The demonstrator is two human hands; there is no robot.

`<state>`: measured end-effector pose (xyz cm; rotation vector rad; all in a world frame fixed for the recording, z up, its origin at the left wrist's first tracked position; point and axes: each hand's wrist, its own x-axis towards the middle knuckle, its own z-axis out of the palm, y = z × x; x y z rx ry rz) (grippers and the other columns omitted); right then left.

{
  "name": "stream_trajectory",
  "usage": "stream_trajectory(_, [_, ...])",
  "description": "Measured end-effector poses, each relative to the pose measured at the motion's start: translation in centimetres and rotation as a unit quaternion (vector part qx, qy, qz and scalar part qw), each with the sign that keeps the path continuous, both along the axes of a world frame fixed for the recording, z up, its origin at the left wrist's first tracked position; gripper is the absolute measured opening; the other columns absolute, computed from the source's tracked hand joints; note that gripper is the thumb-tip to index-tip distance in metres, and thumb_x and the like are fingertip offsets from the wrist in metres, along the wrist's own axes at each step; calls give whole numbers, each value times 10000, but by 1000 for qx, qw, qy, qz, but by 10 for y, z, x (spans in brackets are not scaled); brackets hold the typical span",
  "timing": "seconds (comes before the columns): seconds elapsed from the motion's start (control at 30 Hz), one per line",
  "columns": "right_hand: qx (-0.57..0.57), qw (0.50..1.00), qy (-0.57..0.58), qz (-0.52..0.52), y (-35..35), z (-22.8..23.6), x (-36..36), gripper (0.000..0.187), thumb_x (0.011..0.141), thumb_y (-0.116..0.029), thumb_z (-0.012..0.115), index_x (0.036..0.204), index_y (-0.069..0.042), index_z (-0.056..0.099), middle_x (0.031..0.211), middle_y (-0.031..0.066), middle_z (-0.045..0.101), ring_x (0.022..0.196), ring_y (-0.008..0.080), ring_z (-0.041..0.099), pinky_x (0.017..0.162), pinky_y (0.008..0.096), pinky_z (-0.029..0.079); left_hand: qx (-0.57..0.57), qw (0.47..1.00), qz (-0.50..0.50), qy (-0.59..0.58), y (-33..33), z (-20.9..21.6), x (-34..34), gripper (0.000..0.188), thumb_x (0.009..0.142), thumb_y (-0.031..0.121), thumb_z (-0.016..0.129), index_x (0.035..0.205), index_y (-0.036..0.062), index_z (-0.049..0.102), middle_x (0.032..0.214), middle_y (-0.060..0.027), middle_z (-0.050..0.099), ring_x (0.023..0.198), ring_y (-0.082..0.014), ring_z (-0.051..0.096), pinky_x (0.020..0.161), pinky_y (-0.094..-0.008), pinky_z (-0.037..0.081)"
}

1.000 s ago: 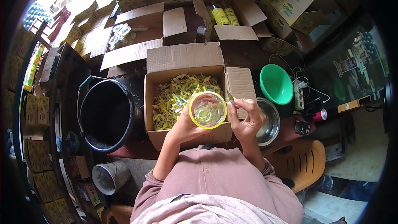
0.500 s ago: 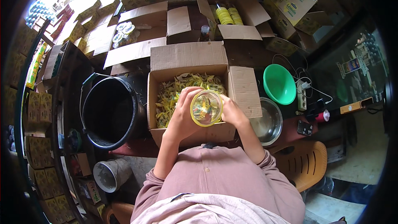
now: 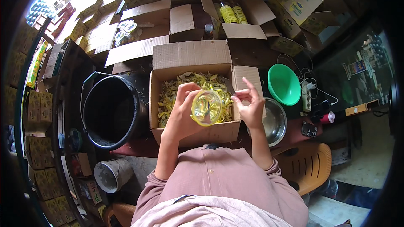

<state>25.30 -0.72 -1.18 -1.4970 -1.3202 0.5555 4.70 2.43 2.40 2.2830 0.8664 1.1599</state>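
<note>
My left hand (image 3: 184, 113) holds a small clear jar with a yellow rim (image 3: 206, 107), its mouth tipped up toward me, over an open cardboard box (image 3: 191, 59) filled with yellow and white shreds (image 3: 168, 96). My right hand (image 3: 249, 105) hovers just right of the jar, fingers spread, not touching it. Whether something small is pinched in its fingertips I cannot tell.
A black bucket (image 3: 110, 111) stands left of the box. A steel bowl (image 3: 275, 122) and a green funnel-shaped bowl (image 3: 284, 84) sit to the right. More open cartons, some with yellow lids (image 3: 234, 14), lie behind. An orange plastic chair (image 3: 307, 168) is at lower right.
Half a second ago both hands were on the jar. My right hand has since come off it and moved right; the jar now tilts more toward me.
</note>
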Motion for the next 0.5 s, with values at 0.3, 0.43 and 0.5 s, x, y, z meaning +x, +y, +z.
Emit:
stream_trajectory(0.3, [180, 981, 40, 67, -17, 45, -26, 237, 684, 93, 655, 897, 7, 599, 813, 60, 570, 717, 99, 544, 666, 215, 465, -158, 956, -126, -213, -1, -27, -2, 733, 562, 42, 705, 1198, 0, 345, 1122, -105, 387, 1069, -222, 450, 908, -336, 370])
stream_trajectory(0.43, [227, 972, -22, 50, -21, 51, -40, 207, 688, 96, 647, 868, 9, 595, 766, 79, 583, 681, 125, 559, 632, 221, 460, -214, 910, -151, -320, -8, -32, 7, 739, 562, 30, 706, 1207, 17, 345, 1145, -93, 357, 1077, -213, 431, 926, -343, 357])
stream_trajectory(0.5, [269, 962, -41, 32, -20, 51, -46, 174, 682, 36, 665, 836, -38, 633, 695, 77, 598, 614, 167, 593, 545, 248, 468, -192, 917, -154, -313, -9, -31, 10, 756, 549, 45, 731, 1203, 20, 353, 1138, -90, 361, 1070, -210, 430, 917, -339, 360])
